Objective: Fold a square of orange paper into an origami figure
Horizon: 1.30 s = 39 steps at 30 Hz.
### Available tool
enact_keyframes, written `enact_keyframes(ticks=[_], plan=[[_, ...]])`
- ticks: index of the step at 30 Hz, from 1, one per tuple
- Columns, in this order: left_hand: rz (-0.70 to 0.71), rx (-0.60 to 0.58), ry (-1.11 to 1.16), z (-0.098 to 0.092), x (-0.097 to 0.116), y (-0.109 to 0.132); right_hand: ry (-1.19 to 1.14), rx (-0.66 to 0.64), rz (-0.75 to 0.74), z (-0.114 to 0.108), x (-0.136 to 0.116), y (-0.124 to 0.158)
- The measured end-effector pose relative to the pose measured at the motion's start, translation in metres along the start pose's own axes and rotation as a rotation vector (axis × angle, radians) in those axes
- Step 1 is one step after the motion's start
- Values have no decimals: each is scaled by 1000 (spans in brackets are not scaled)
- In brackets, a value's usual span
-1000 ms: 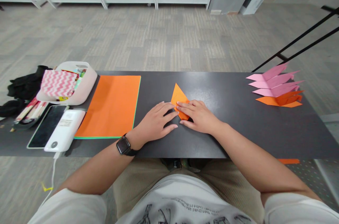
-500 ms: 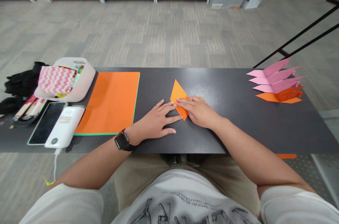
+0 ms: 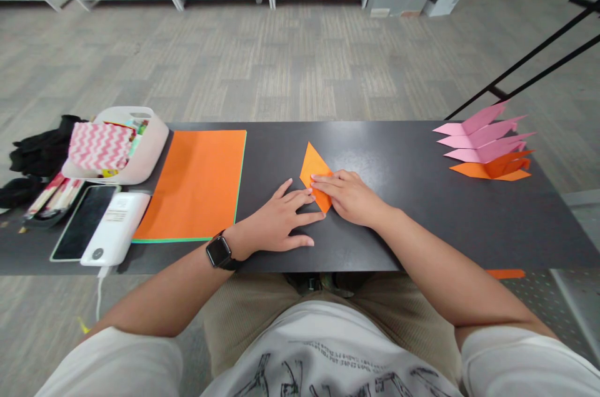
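On the dark counter [image 3: 412, 222], the folded orange paper piece [image 3: 313, 165] lies near the middle, its pointed tip aimed away from the person. The left hand [image 3: 276, 225] lies flat just left of it, fingers spread and stretched out, the fingertips [image 3: 309, 197] touching the paper's near left edge; it grips nothing. The right hand [image 3: 351, 197] rests palm down over the paper's near right part, fingers extended and pressing on it, their tips meeting those of the left hand. Neither hand is closed around the paper.

At the far left lie a black cloth bundle [image 3: 40, 150] and a flat case of pens [image 3: 47, 197]. Next come a white basket [image 3: 140, 156] holding a pink zigzag pouch [image 3: 98, 145], a smartphone [image 3: 82, 222] and a white power bank [image 3: 115, 228] with its cable hanging off the near edge. A large orange sheet [image 3: 197, 184] with a green rim lies between these and the left hand. A black smartwatch [image 3: 218, 253] sits on the left wrist. At the far right, well apart from the hands, stands a stack of folded pink paper pieces [image 3: 482, 134] above folded orange ones [image 3: 497, 169]. Nothing lies between the hands and the paper.

Compared with a second ago, the left hand has slid nearer and its fingers now splay wider, while the right hand stays pressed on the paper, which has hardly shifted.
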<state>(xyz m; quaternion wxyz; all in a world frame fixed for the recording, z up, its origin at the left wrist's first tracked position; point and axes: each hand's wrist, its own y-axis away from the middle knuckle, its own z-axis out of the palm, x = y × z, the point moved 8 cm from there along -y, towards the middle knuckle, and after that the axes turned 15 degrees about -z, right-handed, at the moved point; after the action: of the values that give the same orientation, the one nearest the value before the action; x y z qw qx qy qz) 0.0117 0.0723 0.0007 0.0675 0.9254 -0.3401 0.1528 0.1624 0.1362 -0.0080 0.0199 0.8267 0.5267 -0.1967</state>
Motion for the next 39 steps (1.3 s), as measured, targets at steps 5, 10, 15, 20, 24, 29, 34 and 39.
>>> enact_keyframes(ticks=[5,10,15,20,24,29,34,39], plan=[[-11,43,73,-6,-2,-4,18,5,-7,-1,-2,-1],[-78,124,61,-11,-9,-8,34,21,-17,0,-2,0],[-115,105,7,-7,-10,-7,5,54,-18,1,1,0],[-120,100,-5,-8,-9,-10,-145,286,-79,-23,7,6],[-147,91,-8,-7,-10,-12,-87,418,54,-49,27,23],[-166,97,-35,-6,-10,-11,-9,238,92,-42,36,31],[-168,116,-15,-6,-12,-12,-17,173,102,-33,38,31],[-204,153,16,-7,-17,-19,-54,155,125,-32,38,30]])
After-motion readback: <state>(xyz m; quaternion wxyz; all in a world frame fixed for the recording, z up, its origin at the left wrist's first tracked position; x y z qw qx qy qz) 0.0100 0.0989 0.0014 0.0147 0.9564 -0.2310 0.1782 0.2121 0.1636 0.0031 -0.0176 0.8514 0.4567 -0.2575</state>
